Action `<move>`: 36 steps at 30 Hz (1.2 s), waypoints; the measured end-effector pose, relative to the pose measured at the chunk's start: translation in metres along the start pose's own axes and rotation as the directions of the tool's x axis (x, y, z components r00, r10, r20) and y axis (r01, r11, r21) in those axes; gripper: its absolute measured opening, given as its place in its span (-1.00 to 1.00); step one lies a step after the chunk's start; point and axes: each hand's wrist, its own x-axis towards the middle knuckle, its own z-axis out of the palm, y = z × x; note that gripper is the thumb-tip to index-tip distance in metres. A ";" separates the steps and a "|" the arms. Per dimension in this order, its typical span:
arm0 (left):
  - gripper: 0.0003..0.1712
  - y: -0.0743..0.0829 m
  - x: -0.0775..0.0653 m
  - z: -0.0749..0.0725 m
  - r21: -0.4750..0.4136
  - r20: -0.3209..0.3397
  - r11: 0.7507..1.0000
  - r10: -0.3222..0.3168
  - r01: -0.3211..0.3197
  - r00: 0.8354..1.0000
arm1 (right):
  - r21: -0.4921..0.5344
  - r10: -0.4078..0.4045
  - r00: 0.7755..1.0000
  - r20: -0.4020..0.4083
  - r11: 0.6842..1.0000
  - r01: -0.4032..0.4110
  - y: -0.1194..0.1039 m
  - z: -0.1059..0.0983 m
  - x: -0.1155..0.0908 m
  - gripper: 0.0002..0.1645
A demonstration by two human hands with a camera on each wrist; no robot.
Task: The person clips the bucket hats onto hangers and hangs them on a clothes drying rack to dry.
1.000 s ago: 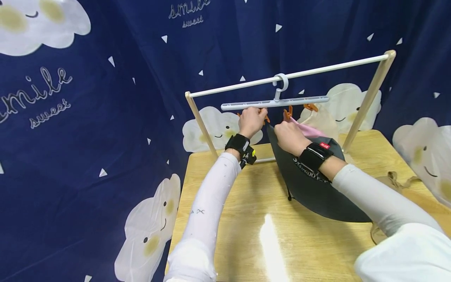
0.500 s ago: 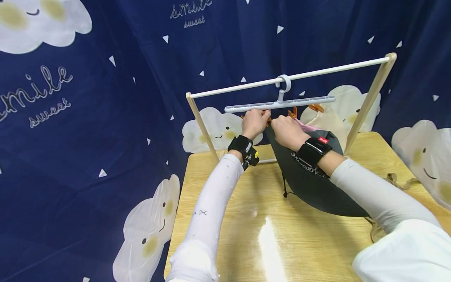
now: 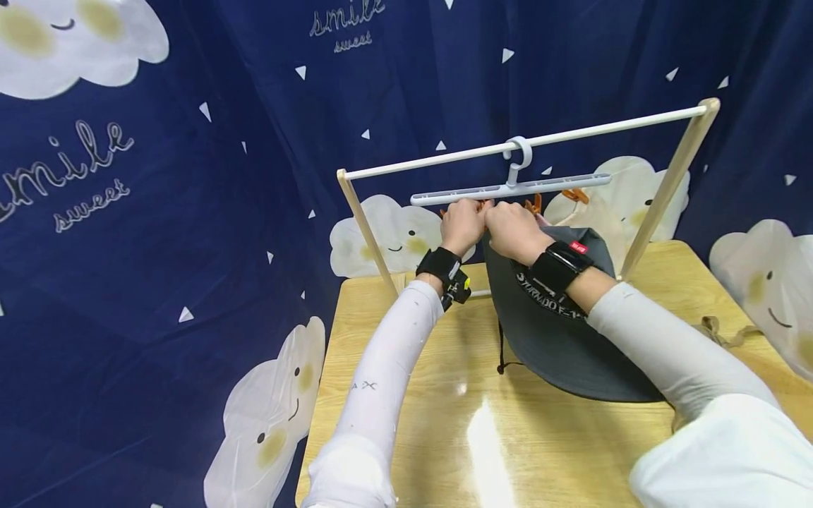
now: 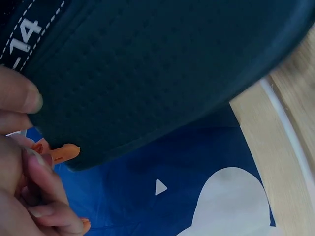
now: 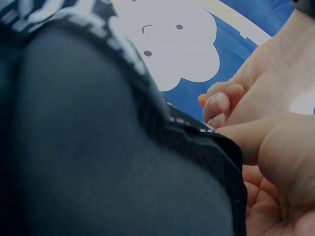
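Observation:
A dark grey brimmed hat [image 3: 565, 353] with white lettering and a thin cord hangs below the white hanger [image 3: 470, 194]. My right hand [image 3: 517, 231] grips the hat's edge; in the right wrist view its thumb presses on the dark trim [image 5: 216, 147]. Close beside it, my left hand [image 3: 462, 224] pinches an orange clip [image 4: 64, 153] just under the hanger bar. In the left wrist view the clip's tip lies over the corner of the hat brim [image 4: 147, 83]; whether it is clamped there I cannot tell. The left fingers [image 4: 49, 182] are curled round the clip's handles.
The hanger hooks over the white rail [image 3: 591, 131] of a wooden rack. More orange clips [image 3: 574, 195] hang on its right side, one holding a cream cloth [image 3: 600, 219]. A tan item with straps [image 3: 718, 330] lies at the table's [image 3: 444, 423] right.
My right hand has brought the hat's edge left and up to the left hand's clip. The hanger has shifted slightly right in view. My left hand keeps its pinch on the clip.

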 end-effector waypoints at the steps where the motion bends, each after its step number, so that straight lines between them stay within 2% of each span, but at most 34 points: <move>1: -0.36 0.001 0.001 0.002 0.008 -0.007 1.000 -0.009 0.009 1.000 | 0.008 0.006 1.000 -0.002 1.000 -0.006 0.000 0.001 -0.001 -0.92; 6: -0.33 0.006 0.004 0.006 0.027 -0.043 0.999 -0.044 0.045 0.998 | 0.033 0.006 1.000 -0.013 0.999 -0.006 0.001 0.005 -0.005 -0.84; 8: -0.33 0.006 0.006 0.007 0.030 -0.055 0.999 -0.037 0.038 0.998 | 0.028 0.004 1.000 -0.027 1.000 -0.003 0.001 0.006 -0.006 -0.84; 17: -0.32 0.007 0.008 0.013 -0.003 -0.045 0.999 -0.046 0.046 0.998 | 0.053 0.034 0.995 -0.092 0.998 -0.030 0.009 0.020 -0.017 -0.99; 22: -0.36 0.006 0.008 0.016 -0.021 -0.055 0.999 -0.051 0.050 0.997 | 0.099 0.031 0.995 -0.096 0.995 -0.022 0.013 0.035 -0.026 -0.90; 29: -0.42 0.004 0.011 0.014 -0.032 -0.055 0.997 -0.077 0.075 0.995 | 0.107 0.061 0.994 -0.088 0.993 -0.051 0.015 0.050 -0.034 -0.66; 36: -0.48 0.002 0.010 0.011 -0.027 -0.049 0.996 -0.082 0.081 0.995 | 0.137 0.099 0.989 -0.107 0.987 -0.084 0.021 0.059 -0.047 -0.65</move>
